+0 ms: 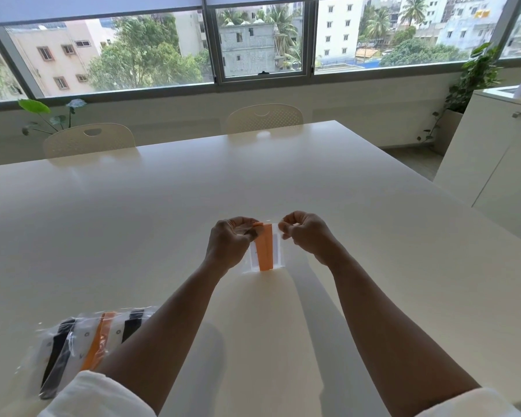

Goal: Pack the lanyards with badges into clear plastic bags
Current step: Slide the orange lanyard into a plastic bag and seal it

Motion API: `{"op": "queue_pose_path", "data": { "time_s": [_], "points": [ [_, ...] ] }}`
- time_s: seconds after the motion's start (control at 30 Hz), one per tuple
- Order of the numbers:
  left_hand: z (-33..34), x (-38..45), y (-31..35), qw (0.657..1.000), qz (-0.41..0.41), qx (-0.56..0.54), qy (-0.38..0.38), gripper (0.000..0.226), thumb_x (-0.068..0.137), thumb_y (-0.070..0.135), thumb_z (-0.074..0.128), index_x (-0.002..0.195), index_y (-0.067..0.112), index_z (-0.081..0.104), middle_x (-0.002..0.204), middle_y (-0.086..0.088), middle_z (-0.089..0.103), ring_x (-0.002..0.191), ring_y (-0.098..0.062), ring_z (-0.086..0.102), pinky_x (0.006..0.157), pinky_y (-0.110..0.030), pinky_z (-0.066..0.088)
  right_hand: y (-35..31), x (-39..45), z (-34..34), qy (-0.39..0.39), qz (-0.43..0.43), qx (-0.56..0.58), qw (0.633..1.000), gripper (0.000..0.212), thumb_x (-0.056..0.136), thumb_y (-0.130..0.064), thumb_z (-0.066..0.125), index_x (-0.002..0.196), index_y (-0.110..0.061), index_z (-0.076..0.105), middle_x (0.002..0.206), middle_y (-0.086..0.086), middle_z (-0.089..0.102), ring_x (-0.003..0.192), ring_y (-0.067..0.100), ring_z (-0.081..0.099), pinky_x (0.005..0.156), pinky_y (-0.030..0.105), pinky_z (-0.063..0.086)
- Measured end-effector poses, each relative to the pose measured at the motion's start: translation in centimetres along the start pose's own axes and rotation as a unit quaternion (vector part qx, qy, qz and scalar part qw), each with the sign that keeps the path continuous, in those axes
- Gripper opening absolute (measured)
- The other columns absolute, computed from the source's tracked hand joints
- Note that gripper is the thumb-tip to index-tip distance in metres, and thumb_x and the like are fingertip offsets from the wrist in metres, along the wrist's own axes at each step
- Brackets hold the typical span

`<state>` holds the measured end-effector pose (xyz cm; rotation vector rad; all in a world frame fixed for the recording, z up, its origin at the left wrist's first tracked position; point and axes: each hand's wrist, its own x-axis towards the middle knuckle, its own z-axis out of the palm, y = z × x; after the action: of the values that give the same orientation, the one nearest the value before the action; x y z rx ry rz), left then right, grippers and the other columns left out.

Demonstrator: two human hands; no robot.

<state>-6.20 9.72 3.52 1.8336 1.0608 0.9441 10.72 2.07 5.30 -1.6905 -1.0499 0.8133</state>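
A clear plastic bag (275,251) stands upright over the middle of the white table (133,224). Inside it are a white badge and a folded orange lanyard (266,251). My left hand (230,240) pinches the bag's top left corner, and my right hand (306,233) pinches its top right corner. At the near left lies a pile of packed bags (82,344) holding black and orange lanyards with white badges, partly hidden by my left forearm.
Two cream chairs (89,139) (263,117) stand at the table's far side below a wide window. A white cabinet (494,152) is at the right, with a potted plant (472,79) beside it.
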Motion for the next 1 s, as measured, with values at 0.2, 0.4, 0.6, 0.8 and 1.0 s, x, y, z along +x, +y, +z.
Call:
{"op": "queue_pose_path", "data": {
  "time_s": [0.2,0.4,0.6,0.8,1.0],
  "points": [
    [0.2,-0.2,0.2,1.0,0.002,-0.013,-0.006,0.017,0.085,0.019,0.076,0.102,0.017,0.075,0.097,0.007,0.075,0.086,0.002,0.069,0.074,-0.008,0.052,-0.3,-0.6,0.6,0.027,-0.004,0.009,1.0,0.019,0.086,-0.001,0.051,0.08,-0.013,0.064,0.07,0.001,0.064,0.06,0.007,0.054,0.045,0.007,0.039],
    [-0.3,-0.7,0.1,1.0,0.007,-0.018,-0.007,0.01,0.084,0.023,0.078,0.092,0.026,0.073,0.095,0.011,0.074,0.085,0.004,0.069,0.077,-0.012,0.053,0.0,-0.8,0.7,-0.018,-0.027,-0.012,0.999,0.008,0.094,-0.021,0.059,0.094,-0.017,0.066,0.079,-0.002,0.062,0.071,0.01,0.054,0.058,0.016,0.042],
    [-0.4,-1.2,0.0,0.999,0.015,-0.029,-0.003,0.015,0.085,0.028,0.076,0.099,0.029,0.073,0.097,0.015,0.072,0.088,0.007,0.067,0.075,-0.01,0.052,0.1,-1.2,1.2,0.022,-0.035,0.018,0.999,0.008,0.093,-0.019,0.062,0.094,-0.015,0.069,0.077,-0.003,0.063,0.066,0.008,0.055,0.047,0.005,0.041],
    [-0.8,-1.6,-0.7,0.995,-0.04,-0.08,0.043,0.012,0.088,0.024,0.073,0.1,0.021,0.073,0.092,0.013,0.073,0.086,0.004,0.069,0.078,-0.01,0.053,0.4,-1.5,1.0,0.043,-0.031,0.033,0.998,0.008,0.092,-0.017,0.062,0.093,-0.014,0.069,0.071,-0.003,0.06,0.059,0.008,0.05,0.046,0.008,0.038],
    [-0.6,-1.7,-0.8,0.994,-0.056,-0.077,0.05,0.013,0.089,0.025,0.072,0.1,0.019,0.073,0.093,0.009,0.073,0.089,-0.002,0.068,0.075,-0.009,0.05,0.4,-1.7,0.9,0.042,-0.033,0.026,0.998,0.01,0.092,-0.016,0.062,0.095,-0.012,0.07,0.072,-0.005,0.061,0.06,0.006,0.051,0.046,0.006,0.039]
  ]
}}
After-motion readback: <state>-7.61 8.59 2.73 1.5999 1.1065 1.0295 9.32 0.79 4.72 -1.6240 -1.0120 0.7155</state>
